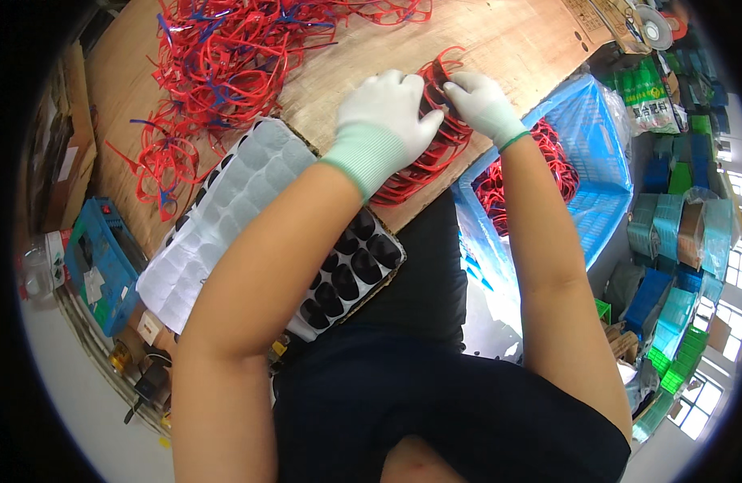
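My left hand (384, 110), in a white knitted glove with a pale green cuff, curls over one end of a pair of red-framed glasses with dark lenses (435, 87). At the other end my right hand (485, 106), gloved the same way, closes its thumb and fingers on it; the fingertips are partly hidden. Beneath and nearer me, a row of red glasses frames (419, 173) lies stacked along the wooden table's edge. Left of it rests a tray of dark lenses (363, 262), partly covered by a white moulded sheet (234, 197).
A tangled heap of red and blue glasses frames (226, 60) covers the far left of the wooden table (516, 40). Beyond its right edge, a blue crate (600, 181) lined with plastic holds more red frames. Another blue crate (105, 266) stands at left; stacked bins (669, 233) line the right.
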